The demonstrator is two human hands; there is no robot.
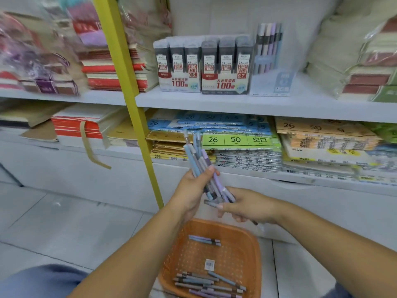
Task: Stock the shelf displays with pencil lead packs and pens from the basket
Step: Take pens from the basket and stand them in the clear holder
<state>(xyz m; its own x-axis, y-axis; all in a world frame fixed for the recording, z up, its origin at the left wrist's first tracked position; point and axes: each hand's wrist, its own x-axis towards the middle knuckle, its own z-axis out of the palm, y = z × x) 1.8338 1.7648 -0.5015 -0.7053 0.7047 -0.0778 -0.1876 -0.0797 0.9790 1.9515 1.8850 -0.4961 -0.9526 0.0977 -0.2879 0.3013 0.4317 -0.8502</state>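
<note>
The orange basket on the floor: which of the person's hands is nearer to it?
Right. The right hand hangs just above the far rim of the basket; the left hand is higher and further left, gripping the bundle of pens.

Two white shelves and the tiled floor in front of you.
On your upper shelf (236,104) two boxes of lead packs (204,65) stand side by side, a pen stand (268,59) just right of them, notebook stacks (116,69) further left; the lower shelf (279,176) carries stacked paper pads (236,145); the orange basket (187,244) sits on the floor (53,222).
</note>
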